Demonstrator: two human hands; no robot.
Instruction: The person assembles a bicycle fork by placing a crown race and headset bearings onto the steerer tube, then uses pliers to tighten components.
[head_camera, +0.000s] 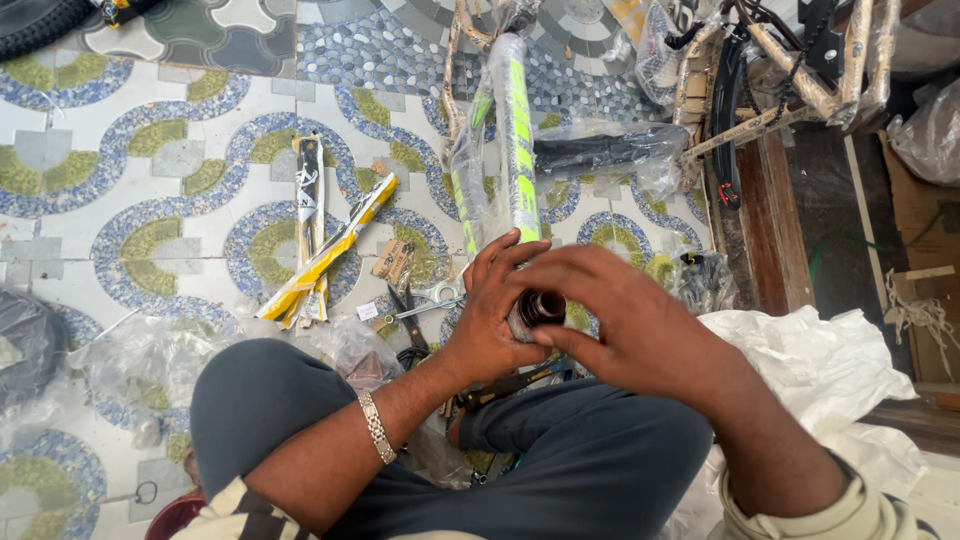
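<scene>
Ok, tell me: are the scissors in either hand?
No: the scissors lie on the floor, while the left hand and right hand both hold a dark tube.

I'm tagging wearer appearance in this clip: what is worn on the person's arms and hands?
Both hands are bare. The left hand has a silver link bracelet on its wrist. The right hand has a pale cuff at the forearm. A striped sleeve shows at the left.

floor (190, 160): white tiles with blue pebble-like arcs and olive-green patches
frame tube (518, 140): neon green and white under clear plastic wrap
flat strip (335, 250): yellow and white
trousers (590, 450): dark slate blue
bracelet (377, 427): silver links
round part (541, 307): dark brown-black
crumpled sheet (830, 370): white
</scene>
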